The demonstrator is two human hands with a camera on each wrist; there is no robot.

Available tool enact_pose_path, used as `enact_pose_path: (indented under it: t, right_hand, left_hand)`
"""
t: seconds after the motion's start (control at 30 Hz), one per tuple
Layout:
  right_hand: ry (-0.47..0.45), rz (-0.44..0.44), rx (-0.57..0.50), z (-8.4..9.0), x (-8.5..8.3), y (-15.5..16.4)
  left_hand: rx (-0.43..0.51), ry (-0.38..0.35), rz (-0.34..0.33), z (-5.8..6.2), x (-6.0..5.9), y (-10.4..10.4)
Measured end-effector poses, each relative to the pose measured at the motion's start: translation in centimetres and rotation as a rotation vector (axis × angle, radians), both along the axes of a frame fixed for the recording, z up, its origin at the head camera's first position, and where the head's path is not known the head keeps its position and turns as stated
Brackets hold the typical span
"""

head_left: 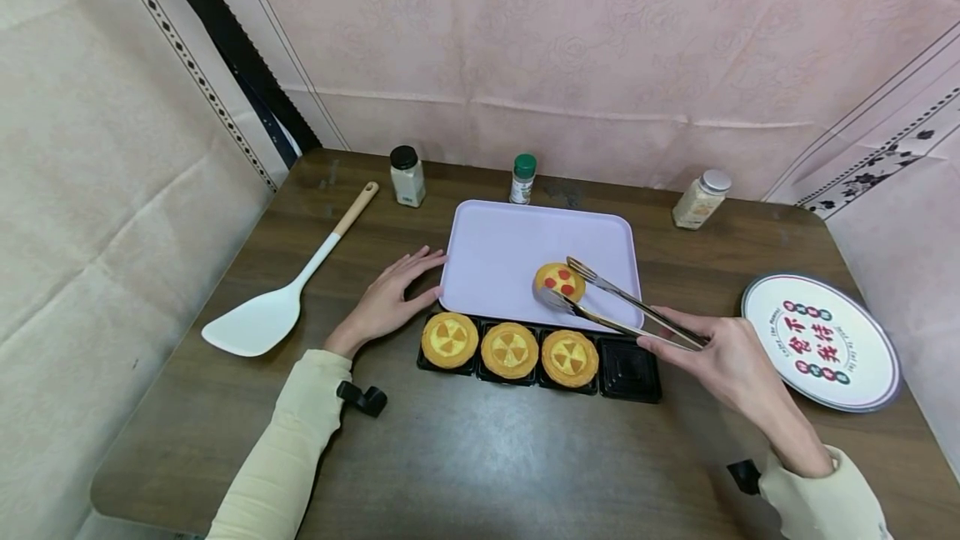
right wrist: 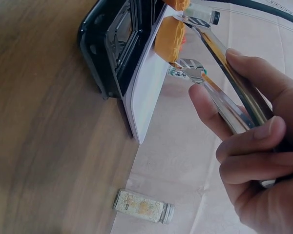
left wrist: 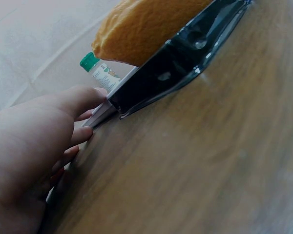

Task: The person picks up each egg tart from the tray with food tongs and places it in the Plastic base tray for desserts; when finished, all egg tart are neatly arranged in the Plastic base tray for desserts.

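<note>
Tongs [head_left: 637, 307] sit in the right hand [head_left: 731, 361], fingers and thumb curled round both arms near the hinge end, so the grip is narrow and squeezed onto the tool. Tong tips flank the red-dotted tart [head_left: 559, 280] on either side; whether it is lifted or resting on the lilac tray [head_left: 502, 248] I cannot tell. Long tool reach keeps the hand clear of the pastry and of the tray rim.

Left hand [head_left: 386, 302] lies flat, fingers straight, fingertips against the tray's near-left edge, likely bracing it so it does not slide. That grip holds nothing.

Just on the near side of the tong tips, the black mould tray [head_left: 630, 369] touches the lilac tray; three yellow tarts [head_left: 510, 350] fill three cells, and the cell nearest the right hand is empty.

Off to the far left of both hands lies a white spatula [head_left: 277, 307]; past the right hand, a printed plate [head_left: 821, 340] on the worktop [head_left: 487, 457].
</note>
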State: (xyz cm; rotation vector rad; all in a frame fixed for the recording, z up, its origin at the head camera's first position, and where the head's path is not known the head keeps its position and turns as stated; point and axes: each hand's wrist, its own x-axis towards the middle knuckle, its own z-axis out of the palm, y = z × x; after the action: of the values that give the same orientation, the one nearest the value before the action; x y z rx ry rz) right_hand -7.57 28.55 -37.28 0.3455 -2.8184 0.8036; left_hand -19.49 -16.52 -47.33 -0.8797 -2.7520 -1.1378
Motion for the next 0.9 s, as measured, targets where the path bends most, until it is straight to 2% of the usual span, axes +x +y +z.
enact_pose_path:
  t: [0.13,0.4,0.63,0.77,0.9]
  right_hand:
    - [0.01,0.002,-0.003,0.0,0.1,-0.1]
    - [0.109,0.024,-0.05,-0.1,0.1,-0.1]
    - [0.107,0.045,-0.064,0.3,0.3,0.4]
    - [0.124,0.057,-0.069,1.0,1.0,2.1]
    - [0.146,0.049,-0.065,2.3,2.7,4.4]
  left_hand:
    - [0.001,0.0,0.0,-0.1,0.0,0.0]
    - [-0.011,0.005,0.003,-0.2,-0.1,0.1]
    - [-0.01,0.008,0.0,-0.3,-0.3,0.0]
    - [-0.014,0.003,0.003,-0.2,-0.2,0.0]
    - [-0.014,-0.007,0.01,0.1,-0.1,-0.1]
